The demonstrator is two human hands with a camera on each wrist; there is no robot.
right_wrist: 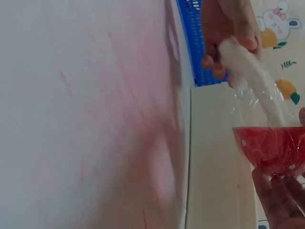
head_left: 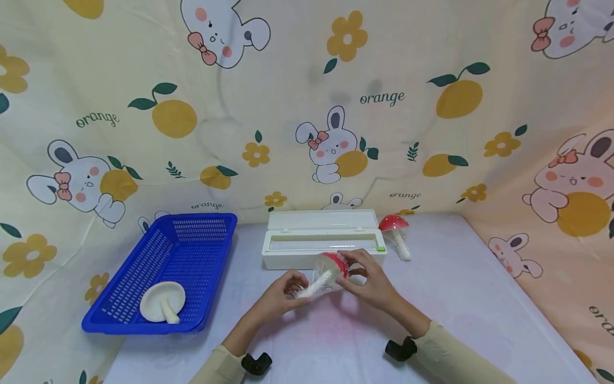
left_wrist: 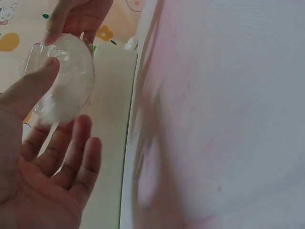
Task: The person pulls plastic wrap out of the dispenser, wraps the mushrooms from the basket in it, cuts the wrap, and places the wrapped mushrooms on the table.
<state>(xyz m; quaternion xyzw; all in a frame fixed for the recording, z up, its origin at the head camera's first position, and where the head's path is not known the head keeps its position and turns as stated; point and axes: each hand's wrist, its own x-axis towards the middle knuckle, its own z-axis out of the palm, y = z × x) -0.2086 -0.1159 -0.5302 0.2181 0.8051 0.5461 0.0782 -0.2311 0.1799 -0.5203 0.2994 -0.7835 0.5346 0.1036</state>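
A red-capped toy mushroom (head_left: 320,284) wrapped in clear plastic film is held between both hands over the table. My left hand (head_left: 278,296) pinches the film-covered end of the white stem, its thumb on top in the right wrist view. At the other end, my right hand (head_left: 374,285) grips the red cap (right_wrist: 274,148), fingers on its rounded side. Seen from the left wrist, the wrapped mushroom (left_wrist: 71,81) shows its pale underside. Right behind the hands lies a white cling film dispenser (head_left: 288,260) with its lid raised and a green slider (head_left: 381,249).
On the left is a blue plastic basket (head_left: 220,256) with a white mushroom (head_left: 162,300) lying in it. A second red-capped mushroom (head_left: 395,234) lies to the right of the dispenser. Patterned cloth (head_left: 288,96) hangs behind the white-covered table (head_left: 460,298).
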